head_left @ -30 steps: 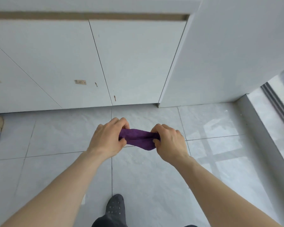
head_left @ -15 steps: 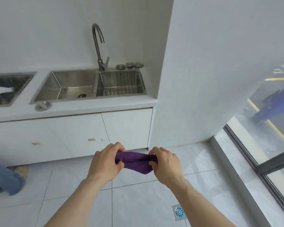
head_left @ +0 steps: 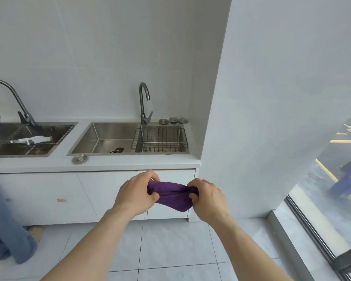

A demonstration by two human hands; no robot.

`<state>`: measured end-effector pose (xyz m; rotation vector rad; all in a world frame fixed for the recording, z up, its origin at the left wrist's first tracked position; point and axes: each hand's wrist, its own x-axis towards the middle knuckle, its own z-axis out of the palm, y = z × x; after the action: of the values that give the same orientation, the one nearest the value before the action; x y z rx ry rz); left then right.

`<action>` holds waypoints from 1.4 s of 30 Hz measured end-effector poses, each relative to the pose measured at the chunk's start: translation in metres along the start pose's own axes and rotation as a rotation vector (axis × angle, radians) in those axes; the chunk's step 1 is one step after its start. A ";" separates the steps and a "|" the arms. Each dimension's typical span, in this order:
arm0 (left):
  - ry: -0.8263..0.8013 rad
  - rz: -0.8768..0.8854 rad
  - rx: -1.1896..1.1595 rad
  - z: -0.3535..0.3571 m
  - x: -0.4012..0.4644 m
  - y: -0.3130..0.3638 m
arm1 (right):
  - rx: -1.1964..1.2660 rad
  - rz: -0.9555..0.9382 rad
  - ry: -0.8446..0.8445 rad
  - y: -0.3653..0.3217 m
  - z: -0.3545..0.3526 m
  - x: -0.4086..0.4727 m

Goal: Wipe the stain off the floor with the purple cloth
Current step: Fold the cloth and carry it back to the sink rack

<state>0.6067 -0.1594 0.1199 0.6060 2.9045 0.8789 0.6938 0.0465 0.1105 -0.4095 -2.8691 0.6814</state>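
Head view. Lower centre of frame: the left hand (head_left: 137, 194) and the right hand (head_left: 208, 199), each closed in a fist on one end of the bunched purple fabric cloth (head_left: 171, 196), which is stretched between them in the air, level with the white cabinet doors (head_left: 101, 196) and well clear of the pale grey tiled floor (head_left: 170, 248). Middle of frame: a stainless steel double-basin sink (head_left: 107, 138) with a wire basket (head_left: 160, 138) and a curved metal tap (head_left: 144, 102), set in a white worktop (head_left: 130, 160). Lower left edge: another person's leg in blue jeans (head_left: 6, 224). No stain can be made out on the visible tiles. Risks, as judged: with the view raised toward the sink, the stain may be lost or missed; a tightly bunched cloth offers little wiping face and may smear rather than lift the mark; the bystander's leg may obstruct the reach
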 end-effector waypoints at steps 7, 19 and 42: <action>0.052 0.007 -0.055 -0.021 0.060 -0.014 | -0.025 -0.032 0.055 -0.028 -0.009 0.067; 0.101 0.007 -0.159 -0.073 0.221 -0.077 | -0.058 -0.017 0.125 -0.093 0.005 0.228; -0.033 -0.109 -0.015 0.006 0.483 -0.182 | 0.008 0.038 -0.038 -0.033 0.134 0.510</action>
<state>0.0975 -0.1104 0.0485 0.4515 2.8672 0.8682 0.1733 0.1155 0.0560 -0.4559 -2.9006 0.7139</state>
